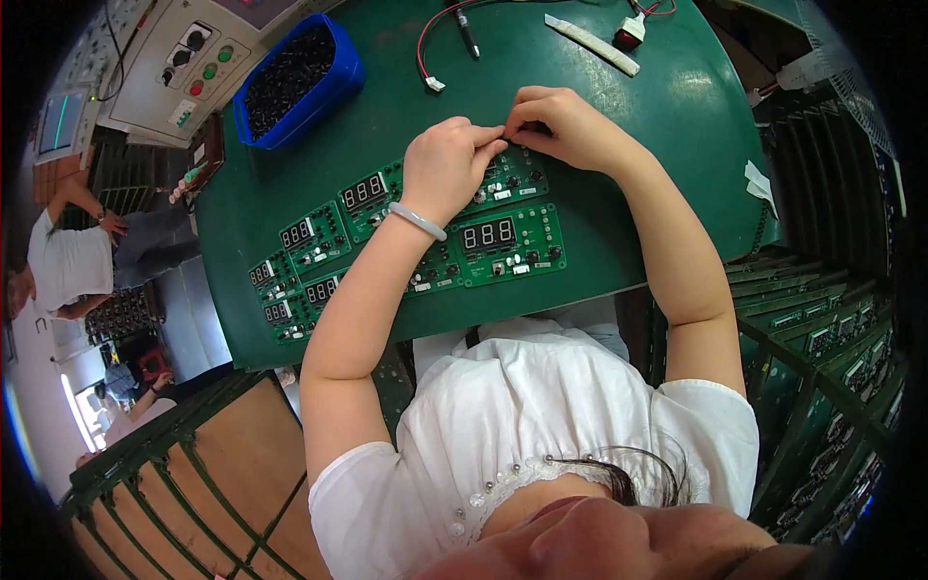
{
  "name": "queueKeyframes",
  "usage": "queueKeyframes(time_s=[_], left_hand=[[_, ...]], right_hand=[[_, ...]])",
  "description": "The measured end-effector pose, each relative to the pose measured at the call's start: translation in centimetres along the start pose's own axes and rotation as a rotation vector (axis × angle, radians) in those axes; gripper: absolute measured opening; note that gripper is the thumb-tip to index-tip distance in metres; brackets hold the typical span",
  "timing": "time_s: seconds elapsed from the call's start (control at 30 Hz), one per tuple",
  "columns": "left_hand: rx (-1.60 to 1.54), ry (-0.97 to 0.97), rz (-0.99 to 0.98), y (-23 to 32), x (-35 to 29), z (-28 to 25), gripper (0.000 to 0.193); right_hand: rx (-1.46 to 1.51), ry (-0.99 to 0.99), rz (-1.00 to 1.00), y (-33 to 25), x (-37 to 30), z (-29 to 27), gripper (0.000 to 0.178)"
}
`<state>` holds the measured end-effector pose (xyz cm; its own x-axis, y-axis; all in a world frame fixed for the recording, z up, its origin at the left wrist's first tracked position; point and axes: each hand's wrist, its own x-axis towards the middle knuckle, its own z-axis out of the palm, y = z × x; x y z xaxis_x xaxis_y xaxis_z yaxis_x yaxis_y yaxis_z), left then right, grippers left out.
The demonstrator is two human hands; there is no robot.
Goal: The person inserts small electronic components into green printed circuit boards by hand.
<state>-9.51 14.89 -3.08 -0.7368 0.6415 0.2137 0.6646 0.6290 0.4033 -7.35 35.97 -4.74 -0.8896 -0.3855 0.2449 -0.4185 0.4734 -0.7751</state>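
My left hand (447, 164), with a pale bangle (418, 221) at its wrist, is closed in a pinch over the far row of green circuit boards. Its fingertips meet those of my right hand (572, 128), which is also pinched. What lies between the fingers is too small to make out. Directly below them is a board (530, 179) with its display partly hidden by my left hand. Nearer to me lies another board (512, 244) with a three-digit display. More boards (317, 237) extend to the left in two rows, some of them covered by my left forearm.
A blue bin (340, 85) of small black parts (290, 79) stands at the far left, beside a control box (208, 60). Beyond my hands lie a pen (468, 35), a wire connector (435, 84) and a pale strip (592, 44). Racks of boards (822, 338) stand at right; other people are at left.
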Motion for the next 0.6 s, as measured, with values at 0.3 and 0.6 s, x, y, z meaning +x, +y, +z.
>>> queueKeyframes(time_s=[0.3,0.6], left_hand=[[-0.01,-0.065,-0.059,0.1,0.4,0.5,0.02],[0.091,-0.015,0.047,0.3,-0.4,0.9,0.025]], right_hand=[[0.138,0.073,-0.046,0.5,-0.5,-1.0,0.017],[0.139,0.01,-0.039,0.6,-0.3,-0.6,0.022]])
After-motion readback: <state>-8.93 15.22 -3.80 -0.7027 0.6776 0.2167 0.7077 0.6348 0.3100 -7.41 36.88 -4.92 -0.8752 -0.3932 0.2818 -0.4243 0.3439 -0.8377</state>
